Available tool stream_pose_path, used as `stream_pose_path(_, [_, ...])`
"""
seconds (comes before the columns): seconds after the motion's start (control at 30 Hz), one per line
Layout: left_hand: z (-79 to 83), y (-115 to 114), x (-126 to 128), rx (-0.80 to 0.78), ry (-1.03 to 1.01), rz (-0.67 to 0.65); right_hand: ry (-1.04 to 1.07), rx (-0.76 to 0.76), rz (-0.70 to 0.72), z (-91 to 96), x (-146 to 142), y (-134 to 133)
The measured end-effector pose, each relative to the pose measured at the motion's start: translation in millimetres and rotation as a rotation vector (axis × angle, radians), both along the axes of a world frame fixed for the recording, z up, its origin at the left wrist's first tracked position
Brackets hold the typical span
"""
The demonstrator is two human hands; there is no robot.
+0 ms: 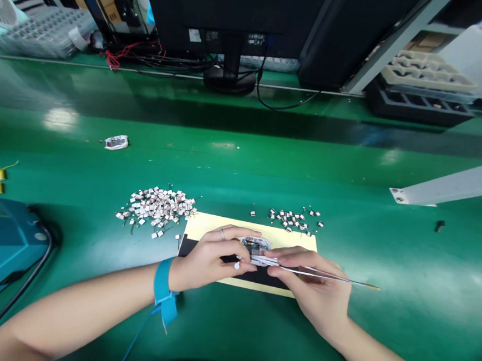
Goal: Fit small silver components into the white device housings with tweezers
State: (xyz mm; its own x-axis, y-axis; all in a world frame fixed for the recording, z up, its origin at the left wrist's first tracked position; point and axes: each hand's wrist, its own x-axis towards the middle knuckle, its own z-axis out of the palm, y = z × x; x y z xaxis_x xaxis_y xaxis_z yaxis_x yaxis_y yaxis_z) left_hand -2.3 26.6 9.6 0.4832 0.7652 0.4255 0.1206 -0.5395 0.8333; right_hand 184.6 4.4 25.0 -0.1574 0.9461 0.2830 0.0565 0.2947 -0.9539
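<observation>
My left hand [214,253] grips the left side of a small white-cased device [256,244] whose circuit board is exposed. A ring and a blue wrist strap [162,281] are on this hand and wrist. In my right hand [320,284] is a pair of tweezers [337,277], held between thumb and fingers. Their tips lie over the near part of the device. Fingers hide the exact contact there. Both hands are above a pale yellow sheet [212,223] with a black area on it.
A large pile of small white parts with leads [157,207] lies left of the sheet, a smaller group [294,219] behind it. Another white-cased device [116,142] rests farther back. A blue machine [1,256] stands left, a monitor stand [230,79] behind, a grey metal bar [453,183] right.
</observation>
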Motion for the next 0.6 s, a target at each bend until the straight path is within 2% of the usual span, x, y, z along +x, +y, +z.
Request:
stream_pose_path(0.23, [-1.2, 0.5, -0.5, -0.034, -0.033, 0.015, 0.123, -0.103, -0.062, -3.3, -2.5, 1.4])
stream_pose_path(0.33, [-4.6, 1.1, 0.6, -0.062, -0.066, 0.046, 0.151, -0.129, -0.045, -3.4, -2.5, 2.3])
stream_pose_path(0.6, [-7.7, 1.5, 1.1, -0.083, -0.118, 0.061, 0.063, -0.027, 0.073, 1.0, 3.5, 3.9])
